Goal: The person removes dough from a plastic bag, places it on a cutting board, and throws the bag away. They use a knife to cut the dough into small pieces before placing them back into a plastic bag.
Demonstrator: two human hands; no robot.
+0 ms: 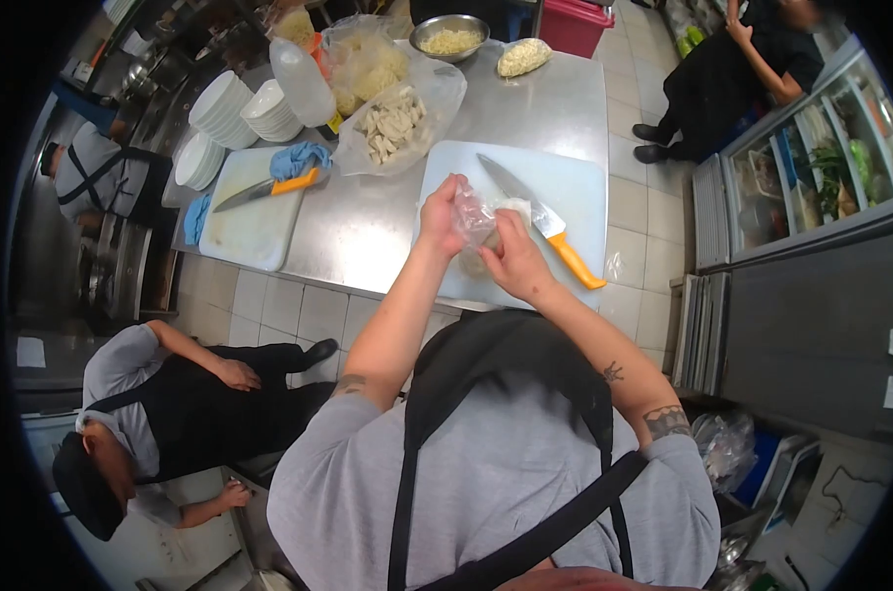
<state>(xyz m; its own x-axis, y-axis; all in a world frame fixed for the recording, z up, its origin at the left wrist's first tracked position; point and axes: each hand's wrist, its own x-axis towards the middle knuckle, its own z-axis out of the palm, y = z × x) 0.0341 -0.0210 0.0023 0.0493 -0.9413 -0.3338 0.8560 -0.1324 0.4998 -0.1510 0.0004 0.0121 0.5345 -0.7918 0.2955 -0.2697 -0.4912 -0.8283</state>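
Observation:
Between my two hands is a crumpled clear plastic bag (473,215), held above the near part of a white cutting board (446,167). My left hand (441,219) is closed on the bag's left side. My right hand (514,258) pinches its right side, where something whitish shows by the fingers; I cannot make out what it is. A chef's knife (540,212) with a yellow handle lies slantwise on the board, just right of my right hand, its tip pointing away from me. Its handle reaches the board's right edge.
An open bag of pale cut strips (391,123) lies beyond the board. Farther back are a metal bowl (454,57) and a wrapped pale bundle (523,59). Leftward are stacked white dishes (220,110), another cutting board (255,241) with a knife, and a blue cloth (299,158). Several people stand nearby.

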